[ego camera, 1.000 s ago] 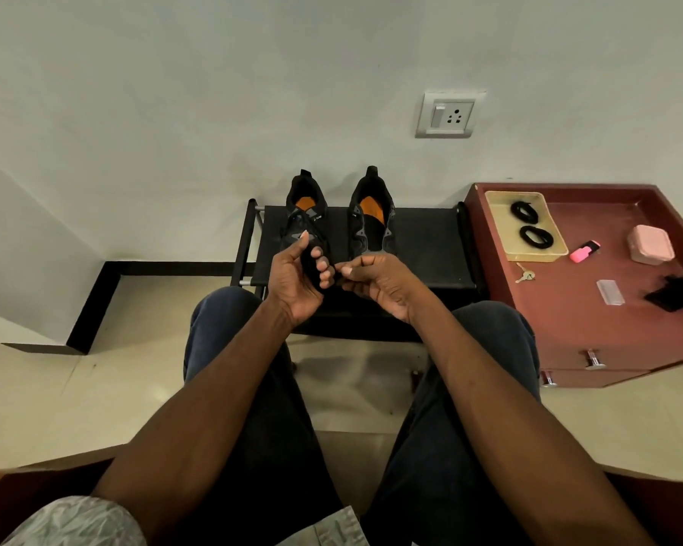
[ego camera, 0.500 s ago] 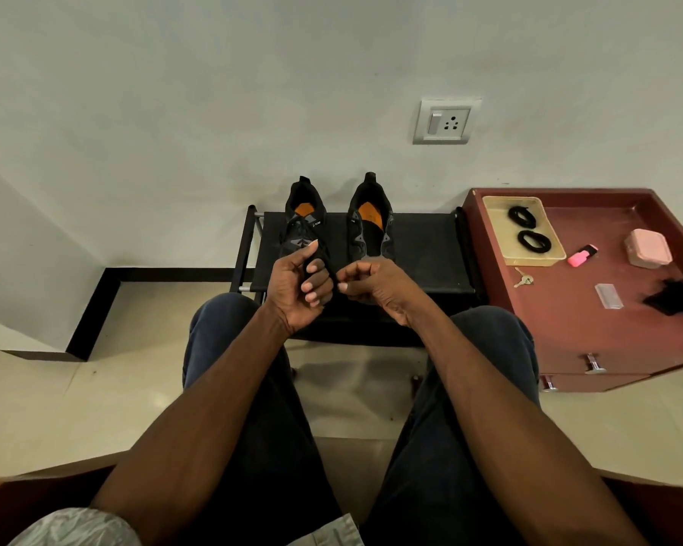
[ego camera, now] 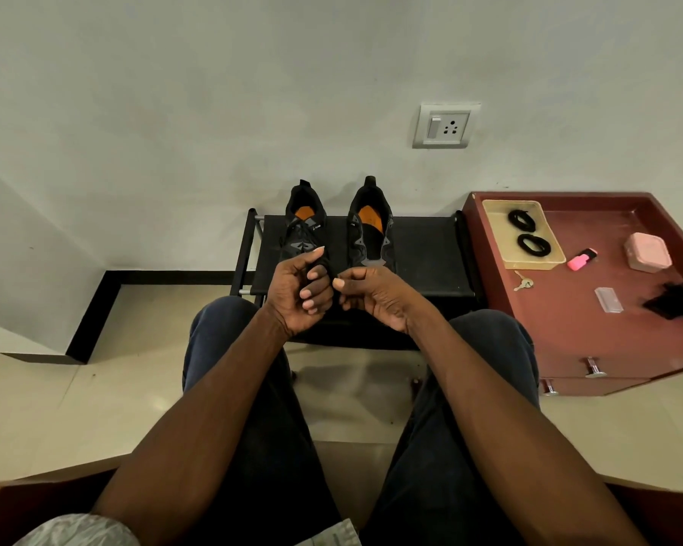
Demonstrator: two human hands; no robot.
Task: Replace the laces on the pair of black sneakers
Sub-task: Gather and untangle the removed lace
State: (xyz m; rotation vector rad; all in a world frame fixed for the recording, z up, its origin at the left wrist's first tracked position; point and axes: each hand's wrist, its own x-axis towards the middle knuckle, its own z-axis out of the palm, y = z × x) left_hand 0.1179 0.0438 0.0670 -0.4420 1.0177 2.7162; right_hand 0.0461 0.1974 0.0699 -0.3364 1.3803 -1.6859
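Observation:
Two black sneakers with orange insoles stand side by side on a low black rack (ego camera: pixel 422 254), heels to the wall. The left sneaker (ego camera: pixel 302 222) still shows laces; the right sneaker (ego camera: pixel 371 230) looks open and unlaced. In front of the rack, above my knees, my left hand (ego camera: pixel 298 293) grips a bundled black lace (ego camera: pixel 321 271) in curled fingers. Close beside it, my right hand (ego camera: pixel 371 295) pinches the lace's end between thumb and fingers. Two coiled black laces (ego camera: pixel 527 234) lie in a beige tray (ego camera: pixel 493 230) on the red cabinet.
The red cabinet (ego camera: pixel 568 329) stands at right with a key (ego camera: pixel 523 283), a pink highlighter (ego camera: pixel 581 258), a pink box (ego camera: pixel 647 252), a clear plastic piece (ego camera: pixel 608 299) and a black tangle (ego camera: pixel 677 301). A wall socket (ego camera: pixel 444 126) sits above the rack. My knees flank a tiled floor.
Both hands have stayed together in front of the rack, working the black lace; my left fingers have closed tighter around the bundle and my right hand has turned slightly.

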